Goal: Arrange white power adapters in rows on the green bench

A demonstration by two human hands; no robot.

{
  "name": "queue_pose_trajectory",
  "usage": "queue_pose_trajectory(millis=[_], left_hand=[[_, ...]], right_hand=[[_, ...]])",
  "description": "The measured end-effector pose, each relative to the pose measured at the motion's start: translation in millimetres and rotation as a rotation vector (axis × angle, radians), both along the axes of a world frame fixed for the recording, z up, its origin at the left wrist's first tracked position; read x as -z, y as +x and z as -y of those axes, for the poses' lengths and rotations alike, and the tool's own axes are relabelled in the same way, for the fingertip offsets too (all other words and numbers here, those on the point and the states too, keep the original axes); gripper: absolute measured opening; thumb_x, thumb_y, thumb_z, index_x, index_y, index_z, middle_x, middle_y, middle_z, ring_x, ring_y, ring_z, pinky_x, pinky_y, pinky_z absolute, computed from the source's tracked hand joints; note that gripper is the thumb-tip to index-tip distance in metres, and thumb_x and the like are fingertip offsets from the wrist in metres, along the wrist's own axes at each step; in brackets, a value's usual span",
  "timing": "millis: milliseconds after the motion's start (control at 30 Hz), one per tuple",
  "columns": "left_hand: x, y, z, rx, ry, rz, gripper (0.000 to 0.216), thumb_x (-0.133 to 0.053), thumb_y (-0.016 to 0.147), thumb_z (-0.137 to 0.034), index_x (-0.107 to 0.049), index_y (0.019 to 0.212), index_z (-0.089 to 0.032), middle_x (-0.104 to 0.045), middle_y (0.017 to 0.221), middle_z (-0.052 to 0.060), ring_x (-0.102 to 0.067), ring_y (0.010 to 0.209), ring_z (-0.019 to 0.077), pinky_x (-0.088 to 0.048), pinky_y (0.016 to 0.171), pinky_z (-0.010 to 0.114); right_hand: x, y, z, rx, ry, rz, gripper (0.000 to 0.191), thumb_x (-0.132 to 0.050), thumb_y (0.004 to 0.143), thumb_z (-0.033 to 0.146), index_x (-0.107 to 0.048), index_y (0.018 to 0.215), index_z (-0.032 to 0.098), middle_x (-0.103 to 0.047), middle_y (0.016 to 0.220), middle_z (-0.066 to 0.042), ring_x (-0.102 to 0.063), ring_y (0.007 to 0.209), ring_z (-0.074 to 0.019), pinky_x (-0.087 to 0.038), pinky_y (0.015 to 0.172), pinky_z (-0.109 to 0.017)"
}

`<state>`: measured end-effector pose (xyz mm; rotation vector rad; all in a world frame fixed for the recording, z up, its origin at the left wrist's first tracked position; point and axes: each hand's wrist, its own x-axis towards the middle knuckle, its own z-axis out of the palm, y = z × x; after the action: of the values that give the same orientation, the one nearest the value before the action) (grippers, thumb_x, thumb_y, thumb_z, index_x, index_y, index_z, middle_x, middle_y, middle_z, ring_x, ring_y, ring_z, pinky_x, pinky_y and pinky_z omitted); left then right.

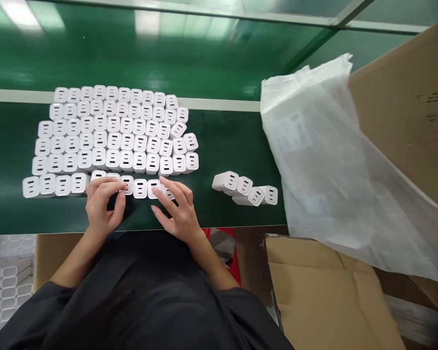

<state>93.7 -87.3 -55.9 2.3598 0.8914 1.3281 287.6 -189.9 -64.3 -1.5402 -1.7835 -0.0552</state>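
Observation:
Many white USB chargers (126,141) stand on end in rows on the green table, their port faces up. The nearest row (63,185) sits slightly apart from the rest at its middle. My left hand (104,201) is over this front row, its thumb and index tips drawn together beside a charger (127,185). Whether anything is between those fingertips is hidden. My right hand (177,209) has its fingers spread at the row's right end, fingertips touching the top and near side of a charger (154,188). The fingers partly cover the last charger (168,191).
Several chargers (244,186) lie tilted in a loose group to the right. A translucent plastic bag (314,146) drapes over a cardboard box (405,107) at right. An open box flap (321,287) lies below. White trays (7,296) are low at left.

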Motion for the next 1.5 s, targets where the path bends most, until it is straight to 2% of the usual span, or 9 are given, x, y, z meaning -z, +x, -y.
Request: queue_pose_trajectory(millis=[100, 167, 400, 500, 600, 767, 1100, 1300, 1500], left_hand=[[0.0, -1, 1, -0.020, -0.018, -0.015, 0.025, -0.062, 0.082, -0.014, -0.063, 0.106, -0.024, -0.072, 0.084, 0.003, -0.064, 0.095, 0.0238, -0.051, 0.086, 0.042], [0.9, -2, 1, -0.040, -0.029, -0.023, 0.021, -0.062, 0.083, -0.016, -0.063, 0.102, -0.023, -0.072, 0.082, 0.003, -0.065, 0.092, 0.0235, -0.051, 0.083, 0.041], [3.9, -3, 0, -0.023, -0.019, -0.005, 0.025, -0.062, 0.082, -0.013, -0.063, 0.104, -0.024, -0.072, 0.081, 0.003, -0.065, 0.092, 0.0232, -0.050, 0.082, 0.041], [2.6, -2, 0, 0.008, -0.014, 0.029, 0.032, -0.063, 0.081, -0.009, -0.063, 0.108, -0.025, -0.072, 0.082, 0.002, -0.065, 0.092, 0.0234, -0.049, 0.082, 0.041], [1.1, -2, 0, 0.020, -0.020, 0.036, 0.035, -0.063, 0.080, -0.007, -0.063, 0.110, -0.025, -0.072, 0.083, 0.002, -0.064, 0.092, 0.0236, -0.049, 0.082, 0.041], [0.8, -2, 1, 0.012, -0.030, 0.025, 0.033, -0.062, 0.081, -0.008, -0.063, 0.109, -0.026, -0.071, 0.081, 0.001, -0.064, 0.092, 0.0232, -0.050, 0.082, 0.040], [1.2, 1, 1, -0.002, 0.015, 0.106, 0.032, -0.062, 0.082, -0.007, -0.064, 0.109, -0.024, -0.071, 0.079, 0.002, -0.063, 0.091, 0.0219, -0.050, 0.082, 0.037], [-3.7, -15, -3, -0.192, 0.045, 0.171, 0.027, -0.055, 0.089, -0.018, -0.064, 0.113, -0.027, -0.070, 0.087, 0.003, -0.061, 0.097, 0.0238, -0.048, 0.087, 0.042], [-14.7, -53, -18, -0.360, 0.018, -0.070, 0.026, -0.051, 0.093, -0.019, -0.068, 0.113, -0.024, -0.072, 0.104, 0.006, -0.059, 0.112, 0.0254, -0.041, 0.102, 0.045]], right_hand=[[-1.3, 2, 2, 0.046, 0.013, -0.140, 0.066, -0.061, 0.087, 0.022, -0.038, 0.149, 0.026, -0.052, 0.143, -0.012, -0.052, 0.123, -0.0281, -0.048, 0.100, -0.047], [-1.3, 5, 4, 0.045, -0.016, -0.223, 0.067, -0.054, 0.086, 0.019, -0.035, 0.150, 0.026, -0.052, 0.142, -0.012, -0.053, 0.123, -0.0291, -0.049, 0.097, -0.048], [-0.5, 9, -2, 0.012, -0.116, -0.337, 0.053, -0.051, 0.086, 0.013, -0.048, 0.137, 0.024, -0.055, 0.134, -0.013, -0.056, 0.121, -0.0281, -0.054, 0.093, -0.046], [-0.1, 8, -3, 0.005, -0.141, -0.365, 0.049, -0.052, 0.087, 0.014, -0.050, 0.135, 0.024, -0.055, 0.132, -0.013, -0.057, 0.117, -0.0268, -0.058, 0.078, -0.039], [0.7, 8, -2, -0.025, -0.123, -0.419, 0.049, -0.054, 0.086, 0.012, -0.052, 0.133, 0.025, -0.055, 0.127, -0.012, -0.059, 0.108, -0.0236, -0.057, 0.069, -0.032], [0.6, 7, -3, -0.039, -0.122, -0.436, 0.049, -0.057, 0.086, 0.013, -0.053, 0.133, 0.025, -0.054, 0.123, -0.011, -0.059, 0.098, -0.0205, -0.056, 0.065, -0.030], [-1.2, 9, -1, -0.059, -0.161, -0.463, 0.054, -0.056, 0.085, 0.015, -0.049, 0.137, 0.029, -0.053, 0.128, -0.011, -0.058, 0.099, -0.0227, -0.055, 0.063, -0.033], [-0.5, 10, 0, -0.064, -0.157, -0.471, 0.051, -0.059, 0.087, 0.019, -0.050, 0.136, 0.027, -0.053, 0.127, -0.012, -0.058, 0.094, -0.0209, -0.055, 0.063, -0.033], [-1.9, 9, -2, -0.019, -0.161, -0.403, 0.044, -0.063, 0.088, 0.025, -0.054, 0.131, 0.025, -0.056, 0.123, -0.012, -0.060, 0.102, -0.0243, -0.055, 0.067, -0.035]])
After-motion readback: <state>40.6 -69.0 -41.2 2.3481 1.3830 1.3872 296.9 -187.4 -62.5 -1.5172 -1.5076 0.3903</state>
